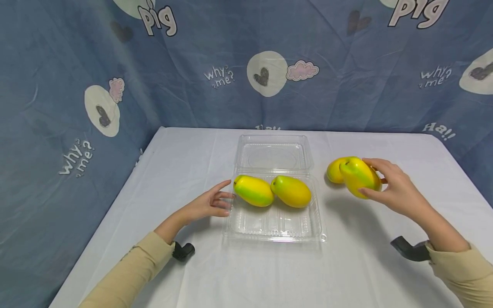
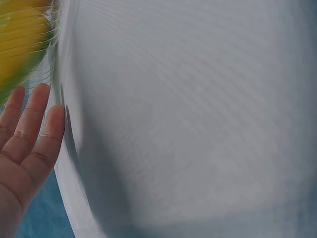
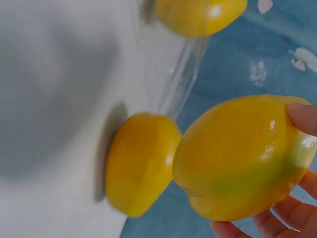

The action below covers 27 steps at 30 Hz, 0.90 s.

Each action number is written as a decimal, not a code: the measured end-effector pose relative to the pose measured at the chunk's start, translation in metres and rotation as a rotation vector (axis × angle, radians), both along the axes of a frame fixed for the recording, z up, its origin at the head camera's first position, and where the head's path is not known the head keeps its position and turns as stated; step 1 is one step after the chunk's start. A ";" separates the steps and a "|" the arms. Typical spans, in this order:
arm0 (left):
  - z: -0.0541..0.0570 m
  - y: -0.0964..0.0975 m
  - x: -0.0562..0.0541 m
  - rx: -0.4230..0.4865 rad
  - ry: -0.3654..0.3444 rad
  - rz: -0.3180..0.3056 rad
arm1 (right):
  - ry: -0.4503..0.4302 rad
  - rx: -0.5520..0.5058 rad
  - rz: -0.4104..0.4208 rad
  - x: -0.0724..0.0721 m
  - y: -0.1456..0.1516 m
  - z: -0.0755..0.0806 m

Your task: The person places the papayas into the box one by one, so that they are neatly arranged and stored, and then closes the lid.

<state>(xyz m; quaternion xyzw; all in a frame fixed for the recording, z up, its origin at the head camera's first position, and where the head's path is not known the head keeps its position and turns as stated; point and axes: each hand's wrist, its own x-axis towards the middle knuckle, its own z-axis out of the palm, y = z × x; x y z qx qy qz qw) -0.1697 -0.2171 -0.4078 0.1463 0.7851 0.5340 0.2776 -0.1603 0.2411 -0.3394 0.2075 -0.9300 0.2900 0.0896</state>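
Note:
My right hand (image 1: 396,188) grips a yellow-green mango (image 1: 359,177) between thumb and fingers, to the right of a clear plastic clamshell box (image 1: 277,226). Just behind it another mango (image 1: 336,170) lies on the table, partly hidden in the head view; the right wrist view shows this mango (image 3: 141,163) beside the held mango (image 3: 242,158). Inside the open box, two mangoes lie side by side, a left mango (image 1: 253,191) and a right mango (image 1: 291,191). My left hand (image 1: 208,204) is at the box's left side, fingers spread and holding nothing; whether the fingertips touch the wall I cannot tell.
The box's lid (image 1: 274,153) lies folded back toward the far edge of the table. A white cloth covers the table (image 1: 192,282). Behind and to the left hangs a blue printed curtain (image 1: 208,38). Each wrist wears a black mount.

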 end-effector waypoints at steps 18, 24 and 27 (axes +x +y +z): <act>0.000 0.000 0.001 0.004 0.001 -0.003 | 0.043 -0.028 0.197 0.011 -0.058 0.016; 0.000 0.000 0.000 0.002 0.004 -0.001 | 0.014 -0.070 0.252 0.013 -0.078 0.015; 0.000 0.000 0.000 0.005 0.005 -0.002 | -0.002 -0.087 0.269 0.015 -0.087 0.013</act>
